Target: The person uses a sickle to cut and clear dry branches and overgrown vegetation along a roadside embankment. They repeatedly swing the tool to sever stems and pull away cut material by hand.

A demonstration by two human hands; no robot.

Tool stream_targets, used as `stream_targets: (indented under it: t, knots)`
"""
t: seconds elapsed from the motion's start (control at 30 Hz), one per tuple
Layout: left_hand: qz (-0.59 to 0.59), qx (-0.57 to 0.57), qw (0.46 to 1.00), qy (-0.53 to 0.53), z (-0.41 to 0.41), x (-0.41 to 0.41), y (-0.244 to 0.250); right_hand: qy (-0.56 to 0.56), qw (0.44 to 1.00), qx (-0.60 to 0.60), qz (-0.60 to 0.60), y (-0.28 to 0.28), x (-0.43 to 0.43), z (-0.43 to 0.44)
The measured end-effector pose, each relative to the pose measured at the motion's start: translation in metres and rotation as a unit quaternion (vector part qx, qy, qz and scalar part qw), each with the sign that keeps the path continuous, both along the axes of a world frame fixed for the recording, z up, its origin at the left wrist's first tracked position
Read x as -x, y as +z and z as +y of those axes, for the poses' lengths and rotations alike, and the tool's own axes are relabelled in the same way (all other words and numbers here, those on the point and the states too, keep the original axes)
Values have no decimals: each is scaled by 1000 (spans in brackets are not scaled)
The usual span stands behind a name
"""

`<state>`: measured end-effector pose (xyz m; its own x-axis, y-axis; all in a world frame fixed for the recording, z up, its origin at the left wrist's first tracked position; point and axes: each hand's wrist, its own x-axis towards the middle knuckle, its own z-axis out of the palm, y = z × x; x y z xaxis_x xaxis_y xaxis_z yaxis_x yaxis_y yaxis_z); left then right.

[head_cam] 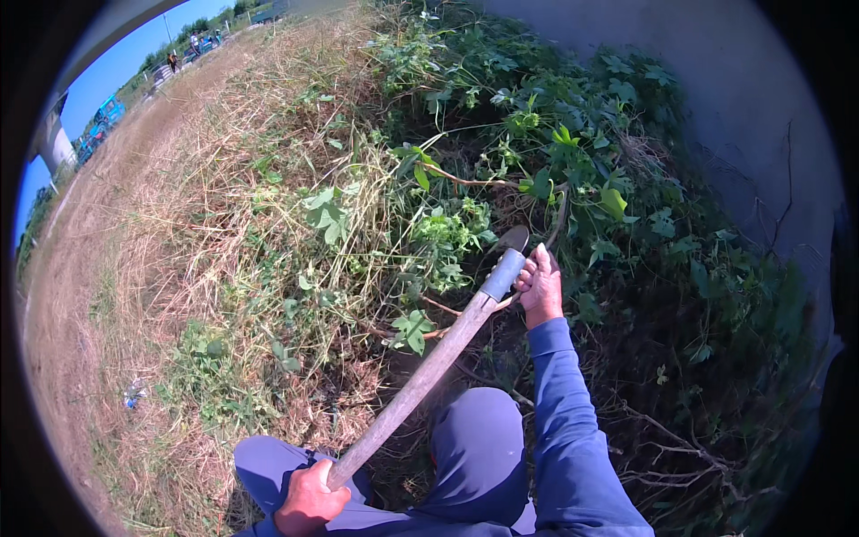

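My left hand [312, 500] grips the lower end of a long wooden handle [416, 389] of a digging tool, which slants up to the right. A grey metal socket [503, 274] joins the handle to a rounded metal blade [513, 237], partly hidden among the weeds. My right hand [538, 282] is closed around a thin woody stem [558, 225] beside the socket; whether it also touches the socket I cannot tell. A bare brown branch [470, 181] with a few leaves lies past the blade. Another branch [436, 332] passes under the handle.
Leafy green vines [604, 101] grow against a grey wall [725, 87] on the right. Dry grass [194, 221] covers the left side. Dead twigs [691, 456] lie at lower right. Far off stand blue vehicles [107, 114], a concrete pillar [55, 142] and a person [172, 62].
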<state>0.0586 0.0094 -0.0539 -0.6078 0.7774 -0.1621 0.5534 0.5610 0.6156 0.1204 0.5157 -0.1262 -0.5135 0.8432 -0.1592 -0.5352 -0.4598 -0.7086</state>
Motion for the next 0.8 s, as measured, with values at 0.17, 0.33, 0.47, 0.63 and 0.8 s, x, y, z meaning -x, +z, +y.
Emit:
stream_targets:
  t: [0.17,0.33,0.47,0.63,0.8]
  knots:
    - [-5,-123,991,-50,146,57,36,-26,1000,8,-7,-3,-2,-2]
    - [21,-125,982,-142,325,98,61,-28,1000,2,-9,-1,-8,-1]
    - [38,-60,978,-194,421,118,62,-16,1000,-8,-19,-1,-4,-7]
    - [158,24,979,-128,345,156,43,-12,999,-24,-30,-7,-23,-2]
    - [134,60,984,101,52,216,62,-19,999,2,-46,-23,-38,-30]
